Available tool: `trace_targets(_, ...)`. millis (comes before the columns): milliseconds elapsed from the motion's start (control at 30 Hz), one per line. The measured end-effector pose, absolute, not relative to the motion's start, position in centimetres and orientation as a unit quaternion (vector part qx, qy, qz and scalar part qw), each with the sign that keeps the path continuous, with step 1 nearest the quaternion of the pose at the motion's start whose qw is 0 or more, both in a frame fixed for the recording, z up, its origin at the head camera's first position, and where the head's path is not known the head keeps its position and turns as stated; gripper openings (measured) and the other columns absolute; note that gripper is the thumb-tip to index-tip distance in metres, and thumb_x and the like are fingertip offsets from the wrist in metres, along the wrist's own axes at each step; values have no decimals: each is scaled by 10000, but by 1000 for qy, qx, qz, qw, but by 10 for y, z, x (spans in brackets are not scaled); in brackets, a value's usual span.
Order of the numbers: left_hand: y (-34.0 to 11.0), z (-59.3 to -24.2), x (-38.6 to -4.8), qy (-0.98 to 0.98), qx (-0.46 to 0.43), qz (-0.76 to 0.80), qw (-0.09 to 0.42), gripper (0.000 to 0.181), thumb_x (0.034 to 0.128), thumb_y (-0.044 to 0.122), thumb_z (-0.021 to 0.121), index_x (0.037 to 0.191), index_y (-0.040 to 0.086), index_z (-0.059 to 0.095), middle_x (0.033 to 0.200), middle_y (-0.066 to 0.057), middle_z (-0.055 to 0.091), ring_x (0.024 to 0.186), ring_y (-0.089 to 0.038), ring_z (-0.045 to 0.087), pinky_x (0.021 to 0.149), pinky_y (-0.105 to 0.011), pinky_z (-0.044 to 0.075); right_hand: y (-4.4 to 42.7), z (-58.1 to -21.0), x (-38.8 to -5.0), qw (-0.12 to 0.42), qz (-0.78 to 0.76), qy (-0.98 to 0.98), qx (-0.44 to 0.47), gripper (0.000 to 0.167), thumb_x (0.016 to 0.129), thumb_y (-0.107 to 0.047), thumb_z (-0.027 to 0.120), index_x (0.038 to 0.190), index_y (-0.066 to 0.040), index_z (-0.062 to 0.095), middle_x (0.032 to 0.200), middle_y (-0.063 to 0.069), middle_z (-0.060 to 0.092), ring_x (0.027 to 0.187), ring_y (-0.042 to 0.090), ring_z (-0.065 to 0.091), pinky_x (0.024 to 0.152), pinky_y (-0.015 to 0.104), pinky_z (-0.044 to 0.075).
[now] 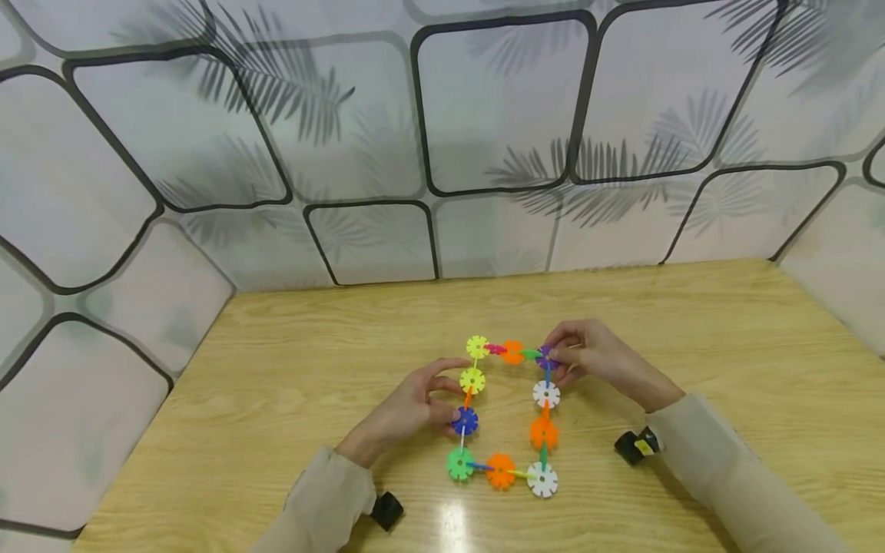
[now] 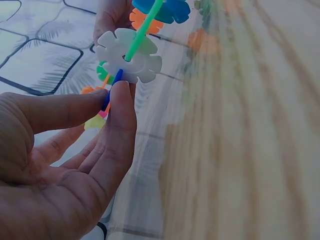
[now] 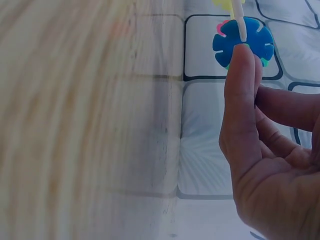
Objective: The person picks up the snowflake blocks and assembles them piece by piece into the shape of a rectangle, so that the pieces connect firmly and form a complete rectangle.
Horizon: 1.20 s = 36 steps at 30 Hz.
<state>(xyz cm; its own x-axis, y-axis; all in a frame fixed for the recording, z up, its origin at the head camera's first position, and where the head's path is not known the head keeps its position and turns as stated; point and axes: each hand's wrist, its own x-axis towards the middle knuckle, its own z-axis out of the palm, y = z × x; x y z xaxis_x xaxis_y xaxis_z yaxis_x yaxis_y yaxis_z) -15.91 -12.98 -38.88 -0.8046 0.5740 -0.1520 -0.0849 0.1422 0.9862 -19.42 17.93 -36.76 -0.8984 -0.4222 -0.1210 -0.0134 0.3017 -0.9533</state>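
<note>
Interlocking flower-shaped plastic discs form a closed four-sided loop in the head view. My left hand (image 1: 408, 407) pinches a dark blue disc (image 1: 470, 422) on the loop's left side. In the left wrist view this disc is edge-on between thumb and finger, joined to a white disc (image 2: 107, 47) and then a green disc (image 2: 145, 30). At the far right corner, my right hand (image 1: 598, 357) pinches a purple disc (image 1: 545, 358), mostly covered by its fingers. The right wrist view shows a blue disc (image 3: 230, 47) just beyond those fingertips, with a white disc (image 3: 239, 20) slotted into it.
Under the hands lies a wood-grain table (image 1: 311, 346), backed by a patterned wall covering (image 1: 505, 115). Black wrist devices (image 1: 387, 511) hang below both sleeves. The loop's near side carries a green disc (image 1: 456, 455), an orange disc (image 1: 496, 461) and a white disc (image 1: 539, 488).
</note>
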Motion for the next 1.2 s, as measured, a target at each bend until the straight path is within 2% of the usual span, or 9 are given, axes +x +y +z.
trace_targets(433, -126, -386, -163, 717, 177, 628, 245, 617, 882, -209, 568, 1456, -13, 450, 1085, -185, 564, 719, -162, 658, 652, -323, 596, 180, -367, -192, 190, -570, 784, -156, 124, 1021, 39, 524, 1086, 130, 578, 859, 163, 648, 689, 229, 672, 660, 376, 602)
trace_targets(733, -121, -389, -169, 718, 170, 632, 237, 605, 892, -204, 573, 1453, -11, 450, 1100, -195, 581, 717, -173, 656, 641, -318, 593, 186, -365, -197, 194, -564, 786, -161, 176, 1032, 41, 492, 1150, 154, 559, 886, 160, 664, 719, 216, 668, 672, 379, 601)
trace_targets(867, -114, -387, -177, 735, 166, 617, 228, 598, 904, -188, 588, 1452, 19, 468, 1131, -196, 584, 766, -176, 644, 653, -316, 591, 191, -364, -201, 190, -562, 789, -158, 202, 1031, 41, 483, 1180, 164, 541, 917, 165, 667, 751, 227, 680, 699, 387, 602)
trace_targets(1000, -109, -379, -189, 761, 178, 584, 220, 569, 925, -176, 577, 1445, 36, 487, 1185, -207, 598, 854, -207, 648, 683, -326, 584, 198, -363, -204, 179, -561, 795, -147, 187, 1021, 41, 492, 1146, 165, 555, 926, 159, 666, 779, 244, 686, 726, 393, 602)
trace_targets(1200, -105, -366, -203, 802, 186, 524, 218, 488, 935, -166, 562, 1390, 8, 531, 1136, -185, 655, 923, -233, 675, 767, -351, 580, 205, -364, -200, 186, -552, 797, -159, 142, 986, 57, 534, 1104, 133, 551, 806, 151, 660, 689, 220, 653, 673, 387, 602)
